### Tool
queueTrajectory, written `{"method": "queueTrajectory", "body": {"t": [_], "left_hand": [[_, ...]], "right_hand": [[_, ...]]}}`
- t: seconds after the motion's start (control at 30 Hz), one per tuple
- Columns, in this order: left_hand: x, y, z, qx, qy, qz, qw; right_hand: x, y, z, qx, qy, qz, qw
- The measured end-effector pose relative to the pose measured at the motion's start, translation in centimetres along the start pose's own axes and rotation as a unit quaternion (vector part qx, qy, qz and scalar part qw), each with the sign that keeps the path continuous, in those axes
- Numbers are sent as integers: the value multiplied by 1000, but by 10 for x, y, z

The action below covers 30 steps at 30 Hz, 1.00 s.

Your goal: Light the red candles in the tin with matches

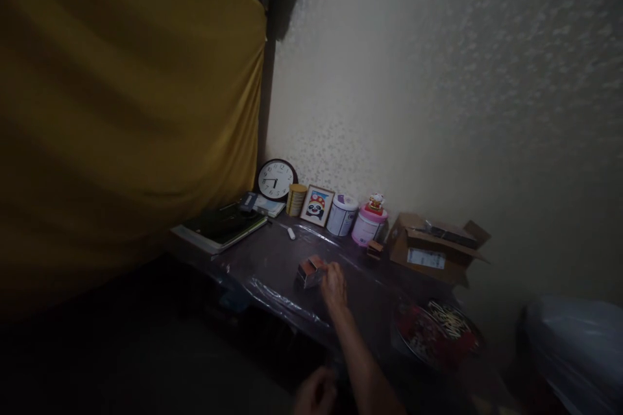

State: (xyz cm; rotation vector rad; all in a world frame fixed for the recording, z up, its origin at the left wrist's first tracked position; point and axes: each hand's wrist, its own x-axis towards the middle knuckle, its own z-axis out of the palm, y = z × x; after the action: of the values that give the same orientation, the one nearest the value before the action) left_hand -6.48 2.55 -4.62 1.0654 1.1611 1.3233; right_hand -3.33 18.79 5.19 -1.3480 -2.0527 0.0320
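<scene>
My right hand reaches out over a dark table covered in clear plastic and its fingers rest against a small reddish box near the table's middle. Whether it grips the box is unclear in the dim light. My left hand hangs low at the bottom edge, below the table's front, its fingers curled loosely with nothing visible in them.
Along the wall stand a round clock, a yellow tin, a framed panda picture, a white tub, a pink jar with a figurine and an open cardboard box. Books lie left; a patterned plate right. Yellow cloth hangs left.
</scene>
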Motion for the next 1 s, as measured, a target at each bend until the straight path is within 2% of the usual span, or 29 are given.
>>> {"method": "queueTrajectory", "body": {"t": [0.07, 0.13, 0.17, 0.23, 0.3, 0.43, 0.57, 0.8, 1.0], "left_hand": [[20, 29, -21, 86, 56, 95, 990], [46, 61, -41, 224, 140, 173, 949], [60, 75, -49, 303, 164, 192, 919], [89, 96, -60, 339, 174, 200, 903], [114, 107, -63, 364, 171, 198, 894], [149, 106, -58, 397, 155, 182, 886], [167, 97, -57, 394, 144, 162, 893], [184, 84, -66, 328, 110, 193, 918], [185, 78, -73, 275, 77, 226, 931]], "right_hand": [[-1, 2, 4, 3, 6, -2, 1000], [-1, 4, 9, 9, 16, 3, 1000], [0, 6, 11, 12, 21, 8, 1000], [1, 9, 15, 18, 33, 19, 999], [2, 12, 17, 25, 42, 27, 998], [6, 14, 20, 42, 55, 31, 997], [7, 14, 19, 56, 65, 26, 996], [6, 21, 20, 62, 83, 35, 994], [7, 28, 25, 72, 94, 59, 991]]}}
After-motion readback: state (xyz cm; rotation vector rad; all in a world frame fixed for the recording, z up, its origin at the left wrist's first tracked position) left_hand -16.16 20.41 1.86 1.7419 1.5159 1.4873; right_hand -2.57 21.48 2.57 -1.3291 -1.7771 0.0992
